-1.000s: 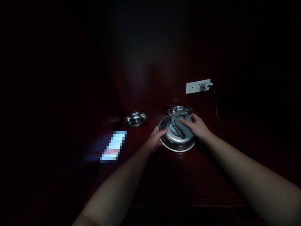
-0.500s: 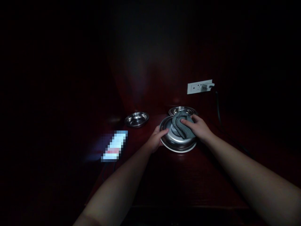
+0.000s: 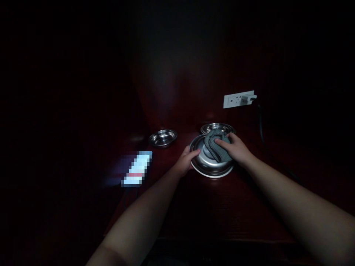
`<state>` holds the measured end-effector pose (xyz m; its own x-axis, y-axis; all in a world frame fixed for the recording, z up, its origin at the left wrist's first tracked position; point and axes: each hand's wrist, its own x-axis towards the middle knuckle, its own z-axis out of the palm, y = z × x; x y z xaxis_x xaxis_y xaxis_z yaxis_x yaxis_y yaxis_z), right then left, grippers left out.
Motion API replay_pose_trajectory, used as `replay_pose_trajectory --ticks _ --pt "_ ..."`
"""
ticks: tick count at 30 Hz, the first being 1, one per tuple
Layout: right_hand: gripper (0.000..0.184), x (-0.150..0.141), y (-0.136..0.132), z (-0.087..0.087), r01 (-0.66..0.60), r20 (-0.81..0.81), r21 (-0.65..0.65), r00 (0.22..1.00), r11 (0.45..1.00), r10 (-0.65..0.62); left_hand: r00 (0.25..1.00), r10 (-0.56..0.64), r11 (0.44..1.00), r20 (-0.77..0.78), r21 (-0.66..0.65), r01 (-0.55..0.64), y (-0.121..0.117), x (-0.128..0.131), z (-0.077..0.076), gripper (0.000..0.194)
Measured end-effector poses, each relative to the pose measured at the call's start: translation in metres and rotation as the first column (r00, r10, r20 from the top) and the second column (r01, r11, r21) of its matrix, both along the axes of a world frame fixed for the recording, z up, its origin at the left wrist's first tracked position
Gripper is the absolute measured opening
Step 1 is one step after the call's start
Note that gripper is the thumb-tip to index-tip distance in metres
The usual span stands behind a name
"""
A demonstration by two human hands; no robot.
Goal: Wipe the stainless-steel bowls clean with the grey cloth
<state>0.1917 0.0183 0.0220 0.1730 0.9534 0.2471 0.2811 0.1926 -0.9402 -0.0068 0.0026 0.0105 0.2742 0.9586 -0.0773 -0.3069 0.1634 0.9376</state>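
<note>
A shiny metal plate with a raised rim is tilted toward me above the table. My left hand grips its left edge, thumb over the rim and the other fingers underneath. In my right hand is a folded grey-green cloth, pressed against the plate's upper right part. The thumb lies on top of the cloth; most of that hand's fingers are hidden. Just behind the plate stand more metal dishes, partly covered by the cloth.
Another metal dish sits at the back left of the dark red table. A lit phone-like screen, blurred out, lies left of my forearm. On the wall is a white socket with a plug and dark cord.
The whole view has shifted slightly, so things appear a little up and to the right. Both hands keep their hold, and the cloth stays at about the same spot on the plate.
</note>
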Motion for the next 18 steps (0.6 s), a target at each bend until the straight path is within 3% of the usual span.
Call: replay_pose_trajectory --ticks 18 --pt "0.046 -0.0009 0.0023 -0.0049 -0.041 -0.051 -0.036 0.998 0.998 0.039 1.000 0.003 1.000 0.031 0.018 -0.004 0.0068 -0.0014 -0.0059 0.043"
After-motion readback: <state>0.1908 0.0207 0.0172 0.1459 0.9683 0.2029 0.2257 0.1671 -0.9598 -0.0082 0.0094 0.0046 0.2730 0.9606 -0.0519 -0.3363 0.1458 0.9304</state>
